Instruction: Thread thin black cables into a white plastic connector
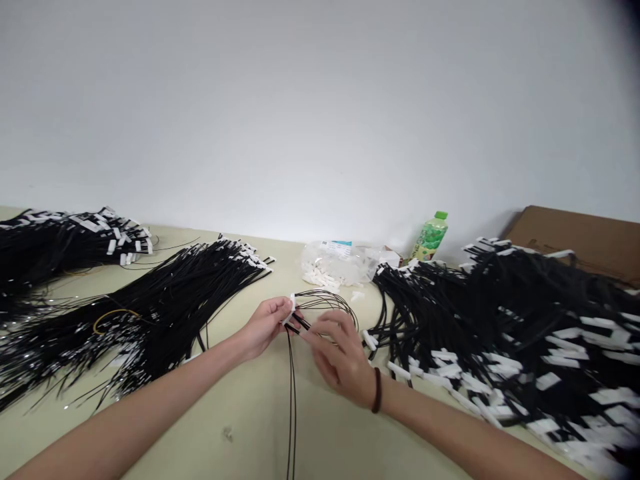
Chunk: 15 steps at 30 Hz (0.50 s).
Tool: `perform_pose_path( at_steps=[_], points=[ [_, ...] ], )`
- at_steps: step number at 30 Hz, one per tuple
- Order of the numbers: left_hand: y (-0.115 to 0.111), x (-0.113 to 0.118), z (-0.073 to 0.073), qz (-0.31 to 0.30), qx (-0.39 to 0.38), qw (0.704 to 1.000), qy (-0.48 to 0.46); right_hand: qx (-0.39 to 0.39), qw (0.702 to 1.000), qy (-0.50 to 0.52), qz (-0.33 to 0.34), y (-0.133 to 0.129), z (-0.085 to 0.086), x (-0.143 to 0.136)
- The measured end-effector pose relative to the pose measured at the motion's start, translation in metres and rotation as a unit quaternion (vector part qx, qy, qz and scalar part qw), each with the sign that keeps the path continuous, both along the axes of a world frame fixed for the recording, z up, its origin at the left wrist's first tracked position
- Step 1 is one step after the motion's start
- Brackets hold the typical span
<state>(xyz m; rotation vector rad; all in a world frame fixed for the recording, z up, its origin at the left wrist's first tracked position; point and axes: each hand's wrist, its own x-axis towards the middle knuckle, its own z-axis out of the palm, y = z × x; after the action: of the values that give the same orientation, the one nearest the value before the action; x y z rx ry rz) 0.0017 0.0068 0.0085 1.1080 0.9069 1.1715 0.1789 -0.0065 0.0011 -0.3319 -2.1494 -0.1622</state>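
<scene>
Pinched between the thumb and fingers of my left hand [267,328] is a white plastic connector [293,308], held upright above the table. Thin black wires [330,297] loop from it to the right, and two more hang straight down below it. Short black cable ends [299,323] stick out between my two hands. My right hand [343,357], with a dark band at the wrist, is just right of the connector. Its fingers are curved and blurred, with the fingertips close to the cable ends; whether they grip a wire cannot be made out.
Bundles of black wires with white connectors lie at left [185,287], far left [75,233] and right [450,313]. Behind my hands is a clear plastic bag [357,263] of white pieces. A green-capped bottle [430,237] and brown cardboard [575,237] stand by the wall.
</scene>
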Motion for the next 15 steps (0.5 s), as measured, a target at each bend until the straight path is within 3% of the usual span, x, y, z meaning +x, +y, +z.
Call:
perform_pose_path(
  at_steps=[4, 7, 15],
  points=[
    [-0.0002, -0.0006, 0.0002, 0.012, -0.008, 1.000, -0.026, 0.037, 0.995, -0.093, 0.005, 0.0003, -0.0048, -0.0052],
    [0.0010, -0.0016, -0.0017, 0.005, -0.003, 0.999, -0.034, 0.021, 0.995, -0.096, -0.019, 0.0029, -0.0075, -0.0086],
    [0.0031, -0.0024, -0.0045, -0.011, -0.003, 1.000, -0.024, 0.039, 0.995, -0.092, -0.009, 0.0022, -0.0058, -0.0096]
  ],
)
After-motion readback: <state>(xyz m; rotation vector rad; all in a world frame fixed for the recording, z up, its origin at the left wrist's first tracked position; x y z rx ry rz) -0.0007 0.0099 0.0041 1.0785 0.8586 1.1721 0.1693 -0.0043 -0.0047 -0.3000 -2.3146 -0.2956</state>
